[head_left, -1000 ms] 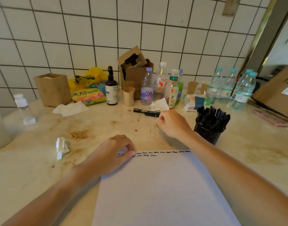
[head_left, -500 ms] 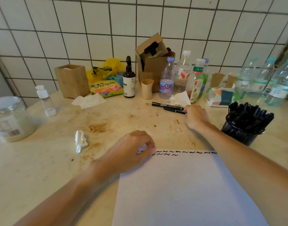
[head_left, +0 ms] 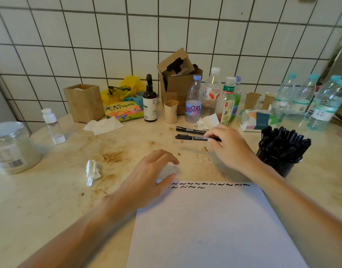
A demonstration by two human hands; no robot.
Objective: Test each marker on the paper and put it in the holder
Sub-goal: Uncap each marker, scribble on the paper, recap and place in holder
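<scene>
Fingers (head_left: 162, 157) of the left hand (head_left: 147, 178) arch loosely, thumb pressing the top corner of the white paper (head_left: 210, 225). Beyond it, the right hand (head_left: 227, 146) pinches the nearer black marker (head_left: 189, 137), lying beside a second marker (head_left: 189, 130). To the right stands the mesh holder (head_left: 280, 163), full of markers.

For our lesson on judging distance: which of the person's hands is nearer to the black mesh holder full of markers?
Right. The right hand pinches a black marker just left of the black mesh holder; the left hand rests on the white paper's corner, farther away.
</scene>
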